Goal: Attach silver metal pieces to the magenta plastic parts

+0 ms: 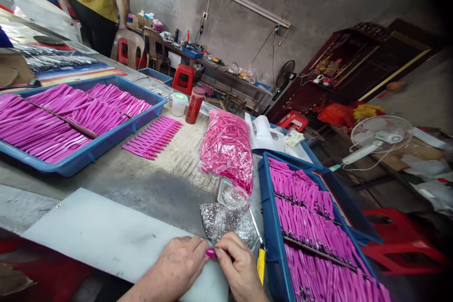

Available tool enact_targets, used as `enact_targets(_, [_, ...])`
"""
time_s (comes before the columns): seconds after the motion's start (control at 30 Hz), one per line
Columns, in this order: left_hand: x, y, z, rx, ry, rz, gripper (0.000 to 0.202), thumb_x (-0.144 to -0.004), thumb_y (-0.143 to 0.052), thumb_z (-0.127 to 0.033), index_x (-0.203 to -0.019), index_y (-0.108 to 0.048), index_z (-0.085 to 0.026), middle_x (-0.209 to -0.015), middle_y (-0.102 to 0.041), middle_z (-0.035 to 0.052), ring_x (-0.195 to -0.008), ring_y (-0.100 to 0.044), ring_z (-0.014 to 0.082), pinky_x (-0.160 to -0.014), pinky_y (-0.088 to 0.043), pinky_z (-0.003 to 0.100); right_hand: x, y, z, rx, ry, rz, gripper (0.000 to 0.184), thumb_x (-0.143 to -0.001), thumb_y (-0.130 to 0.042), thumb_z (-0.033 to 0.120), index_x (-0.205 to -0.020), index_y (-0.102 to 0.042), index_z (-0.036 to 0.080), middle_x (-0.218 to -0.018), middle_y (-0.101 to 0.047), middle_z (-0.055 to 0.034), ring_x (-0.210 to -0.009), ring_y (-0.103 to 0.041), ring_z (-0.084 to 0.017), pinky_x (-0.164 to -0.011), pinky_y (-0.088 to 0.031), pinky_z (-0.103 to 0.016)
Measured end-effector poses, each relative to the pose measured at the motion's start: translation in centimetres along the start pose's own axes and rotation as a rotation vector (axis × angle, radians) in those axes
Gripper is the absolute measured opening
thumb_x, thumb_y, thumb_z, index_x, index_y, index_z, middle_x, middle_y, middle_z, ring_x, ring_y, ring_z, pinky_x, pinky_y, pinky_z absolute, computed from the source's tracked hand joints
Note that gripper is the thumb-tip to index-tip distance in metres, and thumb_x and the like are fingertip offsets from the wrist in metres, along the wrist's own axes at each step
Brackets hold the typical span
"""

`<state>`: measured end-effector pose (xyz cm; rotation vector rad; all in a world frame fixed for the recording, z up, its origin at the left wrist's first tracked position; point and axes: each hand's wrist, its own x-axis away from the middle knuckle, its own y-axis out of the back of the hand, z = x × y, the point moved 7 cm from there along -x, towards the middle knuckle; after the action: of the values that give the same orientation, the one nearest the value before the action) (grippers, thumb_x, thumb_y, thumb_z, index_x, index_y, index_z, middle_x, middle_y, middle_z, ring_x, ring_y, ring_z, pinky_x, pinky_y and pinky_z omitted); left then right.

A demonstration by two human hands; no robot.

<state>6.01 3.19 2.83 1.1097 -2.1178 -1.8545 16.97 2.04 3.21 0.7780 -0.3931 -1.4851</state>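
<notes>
Magenta piece (211,252) near board edge (138,213)

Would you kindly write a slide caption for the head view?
Left hand and right hand hold a magenta piece near a blue tray of magenta parts.

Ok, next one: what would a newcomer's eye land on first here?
Probably the vivid magenta pieces filling the blue tray at left, echoed by similar ones in the blue tray at right. Between the trays, a bulging clear bag of pink parts stands out on the table. At the bottom, near the middle, a shiny magenta piece shows between the left hand and right hand.
</notes>
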Motion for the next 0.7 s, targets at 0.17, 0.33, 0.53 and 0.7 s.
enact_targets(0.17, [0.1, -0.2, -0.1, -0.009, -0.006, -0.009, 0.011, -0.086, -0.042, -0.015, -0.078, -0.048, -0.019, -0.066, -0.056, -0.0007, -0.053, -0.057, 0.0175, -0.048, -0.046, 0.029, -0.3, 0.4, 0.8, 0.079, 0.062, 0.020, 0.021, -0.083, -0.043, 0.014, -0.068, -0.056, 0.019, -0.067, -0.054, -0.0003, -0.065, -0.054, -0.013, -0.057, -0.041, -0.022])
enact_targets(0.33, [0.0, -0.3, -0.4, -0.052, -0.026, 0.010, 0.010, -0.085, -0.044, -0.013, -0.078, -0.047, -0.020, -0.067, -0.057, -0.0010, -0.054, -0.057, 0.0175, -0.048, -0.045, 0.029, -0.2, 0.5, 1.8, 0.201, 0.158, 0.019, 0.024, -0.083, -0.042, 0.012, -0.065, -0.055, 0.018, -0.064, -0.054, -0.0015, -0.063, -0.052, -0.014, -0.056, -0.041, -0.023])
enact_targets(0.53, [-0.1, -0.3, -0.9, -0.123, -0.084, 0.006, 0.015, -0.083, -0.045, -0.008, -0.074, -0.044, -0.020, -0.064, -0.056, -0.0014, -0.051, -0.056, 0.0169, -0.046, -0.041, 0.027, 0.0, 0.0, 2.3, 0.323, 0.252, 0.034, 0.026, -0.083, -0.039, 0.009, -0.063, -0.053, 0.018, -0.063, -0.052, -0.0020, -0.062, -0.049, -0.014, -0.057, -0.039, -0.025])
enact_targets(0.7, [-0.1, -0.3, -0.9, -0.112, -0.074, -0.004, 0.014, -0.084, -0.044, -0.009, -0.074, -0.045, -0.020, -0.064, -0.056, -0.0008, -0.051, -0.056, 0.0175, -0.046, -0.043, 0.028, 0.0, -0.3, 1.5, 0.296, 0.148, 0.032, 0.024, -0.080, -0.041, 0.007, -0.064, -0.052, 0.019, -0.066, -0.053, -0.0011, -0.065, -0.050, -0.014, -0.058, -0.039, -0.024])
